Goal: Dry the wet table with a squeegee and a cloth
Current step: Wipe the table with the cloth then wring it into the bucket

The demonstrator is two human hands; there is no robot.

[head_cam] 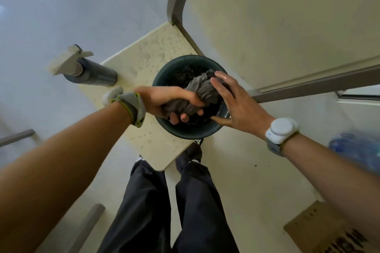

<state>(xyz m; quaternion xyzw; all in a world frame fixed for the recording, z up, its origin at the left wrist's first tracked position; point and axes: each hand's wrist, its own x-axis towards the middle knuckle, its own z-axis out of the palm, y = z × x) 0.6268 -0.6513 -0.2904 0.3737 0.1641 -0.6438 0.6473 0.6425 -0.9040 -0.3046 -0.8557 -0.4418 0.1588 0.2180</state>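
A twisted grey cloth (pixel 202 91) hangs over a dark green bucket (pixel 185 129) that stands on the small cream table (pixel 144 61). My left hand (pixel 170 101) is clenched around the near end of the cloth. My right hand (pixel 232 100) lies over the far end, fingers spread and wet, its thumb near the bucket rim. Water drops cover the tabletop. A grey squeegee (pixel 82 69) with a pale blade lies on the table's left corner, its head sticking out past the edge.
My legs in dark trousers (pixel 164 201) stand at the table's near corner. A large cream panel with a grey frame (pixel 267 26) rises to the right. A cardboard piece (pixel 320 230) lies on the floor at lower right, a blue plastic bag (pixel 357 150) farther right.
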